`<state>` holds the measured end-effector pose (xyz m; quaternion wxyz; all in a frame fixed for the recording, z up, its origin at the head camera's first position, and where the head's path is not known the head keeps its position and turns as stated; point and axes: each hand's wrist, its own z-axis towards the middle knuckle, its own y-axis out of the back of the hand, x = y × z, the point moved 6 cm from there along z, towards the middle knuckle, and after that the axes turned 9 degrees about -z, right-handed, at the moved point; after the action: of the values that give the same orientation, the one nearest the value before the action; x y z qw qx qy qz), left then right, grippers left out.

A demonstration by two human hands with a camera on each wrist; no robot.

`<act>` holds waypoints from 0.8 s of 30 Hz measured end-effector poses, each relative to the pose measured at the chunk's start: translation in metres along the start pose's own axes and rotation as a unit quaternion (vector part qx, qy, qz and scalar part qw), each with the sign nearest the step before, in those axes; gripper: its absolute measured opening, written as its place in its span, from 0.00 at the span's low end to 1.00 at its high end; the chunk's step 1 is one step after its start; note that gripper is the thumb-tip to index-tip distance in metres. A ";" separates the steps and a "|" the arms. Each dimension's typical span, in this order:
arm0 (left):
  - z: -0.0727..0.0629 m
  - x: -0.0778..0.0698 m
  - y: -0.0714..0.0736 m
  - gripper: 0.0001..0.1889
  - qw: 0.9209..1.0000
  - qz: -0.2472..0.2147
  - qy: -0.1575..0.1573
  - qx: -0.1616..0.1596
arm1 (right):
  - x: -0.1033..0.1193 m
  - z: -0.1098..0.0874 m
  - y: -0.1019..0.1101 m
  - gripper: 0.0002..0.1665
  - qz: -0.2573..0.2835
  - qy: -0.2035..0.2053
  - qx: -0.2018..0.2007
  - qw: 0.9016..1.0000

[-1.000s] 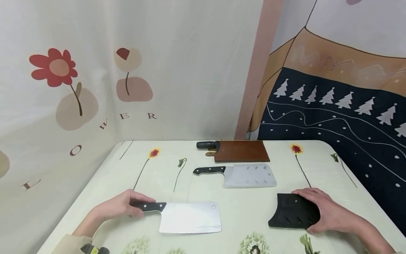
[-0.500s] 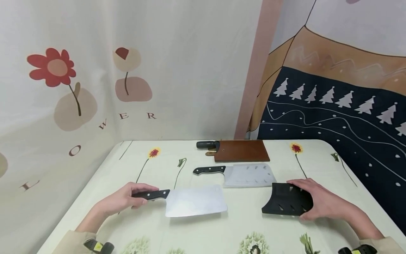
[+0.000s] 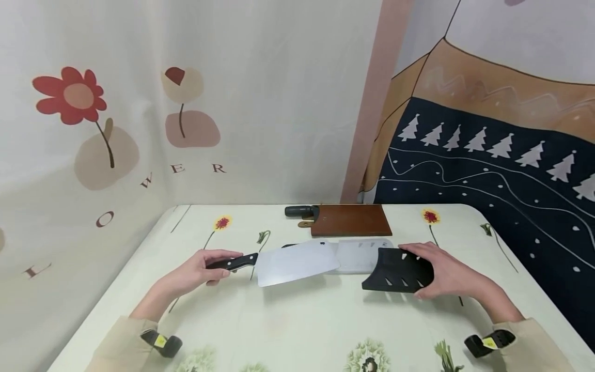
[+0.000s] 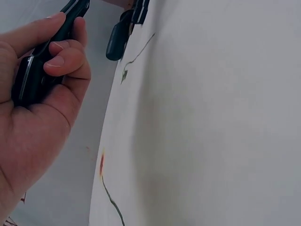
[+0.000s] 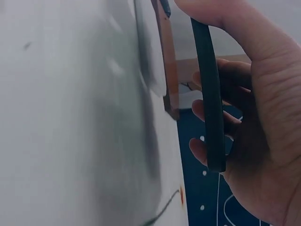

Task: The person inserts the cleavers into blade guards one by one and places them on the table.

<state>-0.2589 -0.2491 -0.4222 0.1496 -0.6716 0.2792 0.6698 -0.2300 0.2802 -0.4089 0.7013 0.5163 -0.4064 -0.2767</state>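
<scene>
With its blade raised off the table, a cleaver (image 3: 295,263) hangs flat and slightly tilted in my left hand (image 3: 197,271). Fingers and thumb grip its black riveted handle (image 4: 35,80), as the left wrist view shows up close. My right hand (image 3: 443,268) holds a black blade sheath (image 3: 395,271) by its right end, also off the table. Its concave, open-looking end faces the cleaver's tip, with a short gap between them. In the right wrist view the sheath (image 5: 210,94) appears edge-on between thumb and fingers.
Behind lies a second cleaver in a translucent white sheath (image 3: 360,253), its handle mostly hidden by the raised blade. A third, black-handled knife in a brown sheath (image 3: 350,219) lies at the table's back edge. A flower-printed cloth (image 3: 297,320) covers the table; curtains hang behind.
Both hands have lifted and moved farther back over the table. The cleaver has shifted right and the black sheath left, narrowing the gap between them. The two rear knives have stayed put.
</scene>
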 end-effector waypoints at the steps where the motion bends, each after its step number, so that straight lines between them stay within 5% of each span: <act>1: 0.003 -0.001 -0.001 0.25 1.000 0.000 0.000 0.001 | 0.001 0.003 -0.001 0.59 0.002 0.000 0.000 1.000; 24: 0.039 -0.006 -0.021 0.27 0.999 -0.030 -0.010 -0.033 | 0.023 0.035 -0.006 0.59 0.021 0.046 -0.016 0.999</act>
<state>-0.2785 -0.2091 -0.4217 0.1504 -0.6776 0.2349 0.6805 -0.2480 0.2422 -0.4033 0.7331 0.5086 -0.3801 -0.2439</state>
